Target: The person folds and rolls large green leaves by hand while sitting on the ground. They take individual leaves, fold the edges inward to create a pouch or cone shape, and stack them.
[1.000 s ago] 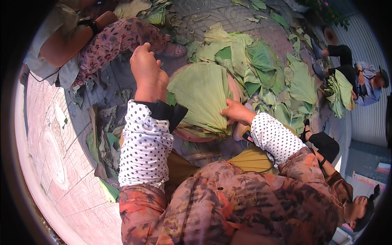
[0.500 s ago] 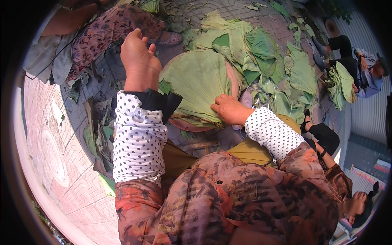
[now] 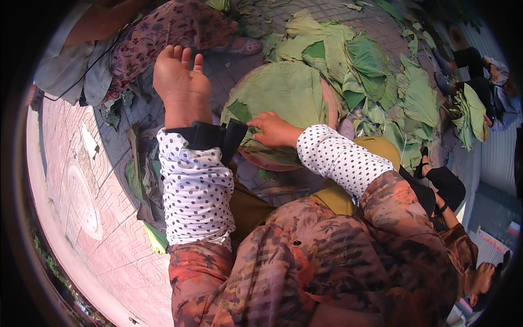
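Observation:
My left hand [image 3: 182, 82] is raised palm up, its fingers loosely extended and nothing in them. A black band [image 3: 210, 135] wraps that wrist, its loose end jutting toward my right hand. My right hand [image 3: 275, 131] hovers over or rests on the near part of a broad green leaf [image 3: 289, 87], fingers apart, their tips close to the band's end; whether they touch it I cannot tell. The leaf lies flat on a round pinkish board [image 3: 331, 103] in front of my knees. A smaller dark green leaf piece [image 3: 239, 110] shows at its left edge.
A heap of large green leaves [image 3: 354, 60] spreads beyond the board to the right. Withered leaves [image 3: 139, 169] lie on the left. A person in flowered trousers [image 3: 163, 38] sits far left; another person [image 3: 485, 71] sits far right near a leaf bundle [image 3: 468, 117].
My right hand has moved left, from the leaf's right lower edge toward my left wrist. My left hand's fingers have straightened, and the palm faces up more.

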Tool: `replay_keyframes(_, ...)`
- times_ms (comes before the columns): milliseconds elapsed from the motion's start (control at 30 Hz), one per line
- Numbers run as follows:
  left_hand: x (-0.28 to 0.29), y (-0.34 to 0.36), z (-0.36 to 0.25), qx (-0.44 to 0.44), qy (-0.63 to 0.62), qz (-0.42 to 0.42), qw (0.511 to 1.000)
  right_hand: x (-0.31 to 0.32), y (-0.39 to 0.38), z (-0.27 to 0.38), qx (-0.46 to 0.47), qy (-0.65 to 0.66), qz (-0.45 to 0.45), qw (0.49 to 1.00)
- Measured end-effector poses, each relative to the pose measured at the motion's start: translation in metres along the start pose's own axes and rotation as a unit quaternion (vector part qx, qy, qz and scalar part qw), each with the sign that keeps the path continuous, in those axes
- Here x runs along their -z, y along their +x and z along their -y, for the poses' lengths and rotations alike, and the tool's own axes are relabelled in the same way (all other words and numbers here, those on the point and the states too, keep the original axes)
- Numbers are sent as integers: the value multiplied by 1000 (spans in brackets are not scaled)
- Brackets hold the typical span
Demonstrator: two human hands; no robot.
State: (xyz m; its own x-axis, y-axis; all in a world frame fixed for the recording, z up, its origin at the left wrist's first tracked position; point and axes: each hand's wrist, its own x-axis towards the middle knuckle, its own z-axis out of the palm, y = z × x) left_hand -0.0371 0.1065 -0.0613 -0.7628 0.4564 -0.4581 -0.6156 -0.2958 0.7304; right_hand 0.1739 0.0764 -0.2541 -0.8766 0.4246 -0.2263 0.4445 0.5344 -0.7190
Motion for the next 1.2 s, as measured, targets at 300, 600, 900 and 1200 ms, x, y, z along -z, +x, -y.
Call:
replay_keyframes(300,-2,5,-6,-2,3,18,1000,-14,15,-5,52,11,-13,998)
replay_keyframes(600,-7,12,-5,-3,-2,31,1000,-6,-1,16,136,-90,52,985)
replay_keyframes(900,-20,2,0,6,14,59,998,113,-24,-53,-75,128,-240,959)
replay_keyframes(1200,-56,-11,30,37,41,105,993,167,-133,-238,-387,68,-292,872)
